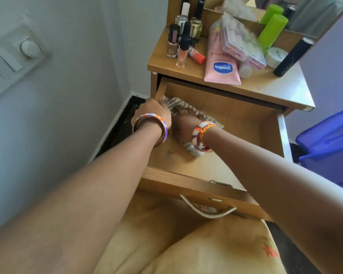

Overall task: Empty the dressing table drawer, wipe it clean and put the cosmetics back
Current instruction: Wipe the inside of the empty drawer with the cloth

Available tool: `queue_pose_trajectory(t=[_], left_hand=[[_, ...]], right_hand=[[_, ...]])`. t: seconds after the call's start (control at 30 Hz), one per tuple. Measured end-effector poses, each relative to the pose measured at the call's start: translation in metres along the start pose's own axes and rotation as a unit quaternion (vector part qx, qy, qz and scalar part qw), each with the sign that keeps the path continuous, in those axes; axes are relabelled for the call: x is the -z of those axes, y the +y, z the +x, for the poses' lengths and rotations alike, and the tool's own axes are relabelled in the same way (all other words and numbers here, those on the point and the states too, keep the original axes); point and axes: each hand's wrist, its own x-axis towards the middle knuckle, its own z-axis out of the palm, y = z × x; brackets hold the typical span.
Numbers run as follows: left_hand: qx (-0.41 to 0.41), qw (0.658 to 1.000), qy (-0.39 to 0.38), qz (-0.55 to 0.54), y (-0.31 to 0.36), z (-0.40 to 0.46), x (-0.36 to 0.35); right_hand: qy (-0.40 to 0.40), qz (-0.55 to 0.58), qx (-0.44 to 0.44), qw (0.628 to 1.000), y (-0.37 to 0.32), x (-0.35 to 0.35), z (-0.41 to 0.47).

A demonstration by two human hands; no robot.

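The wooden drawer (246, 123) is pulled out wide, and its floor holds only a striped grey-white cloth (188, 111). My right hand (183, 128) presses down on that cloth near the drawer's left side. My left hand (156, 110) grips the drawer's left wall at its top edge. Both wrists wear coloured bangles. The cosmetics stand on the dressing table top (265, 86): a pink Vaseline tube (222, 64), nail polish bottles (173, 40), a clear plastic box (242, 42), a green bottle (273, 28), a white jar (275, 56) and a black tube (293, 56).
A mirror (305, 10) rises behind the table top. A blue plastic bin (331, 143) stands to the right of the drawer. A wall with a switch panel (14, 62) lies to the left. The drawer's metal handle (208, 210) hangs over my yellow-clothed lap.
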Motion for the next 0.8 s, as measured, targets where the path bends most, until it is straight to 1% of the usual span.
queue_pose_trajectory(t=[0.07,0.1,0.17,0.23,0.27,0.3,0.33,0.43,0.53,0.6,0.7,0.8], left_hand=[[-0.004,1.000,0.003,-0.001,0.000,-0.001,-0.001],[-0.006,1.000,0.004,-0.002,0.000,-0.001,-0.001],[-0.005,1.000,0.005,-0.003,0.000,-0.002,-0.002],[-0.002,1.000,0.005,0.005,-0.001,-0.003,-0.003],[-0.002,1.000,0.006,0.011,-0.001,-0.003,-0.003],[-0.001,1.000,0.006,0.015,-0.002,-0.003,-0.003],[-0.001,1.000,0.007,0.017,-0.003,-0.003,-0.003],[-0.007,0.999,0.016,0.029,-0.003,-0.004,-0.003],[-0.009,0.999,0.019,0.043,-0.003,-0.009,-0.003],[-0.008,0.999,0.020,0.039,-0.004,-0.009,-0.003],[-0.008,1.000,0.010,0.020,-0.003,-0.008,-0.003],[-0.009,1.000,0.002,0.009,-0.004,-0.006,-0.003]], right_hand=[[-0.116,-0.031,-0.006,0.993,0.015,-0.021,-0.011],[-0.162,-0.052,0.000,0.986,0.019,-0.030,-0.018],[-0.234,-0.077,0.099,0.964,0.015,-0.039,-0.029],[-0.244,-0.060,0.180,0.951,0.003,-0.030,-0.036],[-0.229,-0.068,0.191,0.952,-0.005,-0.023,-0.039],[-0.191,-0.085,0.206,0.956,-0.005,-0.025,-0.029],[-0.166,-0.089,0.201,0.961,-0.002,-0.023,-0.025],[-0.087,-0.038,0.125,0.988,0.015,-0.021,-0.009],[0.006,0.006,0.050,0.999,0.035,-0.017,-0.004],[0.011,0.009,-0.002,1.000,0.059,-0.026,0.000],[-0.024,0.021,-0.099,0.995,0.104,-0.030,-0.016],[-0.039,0.035,-0.178,0.983,0.127,-0.036,-0.031]])
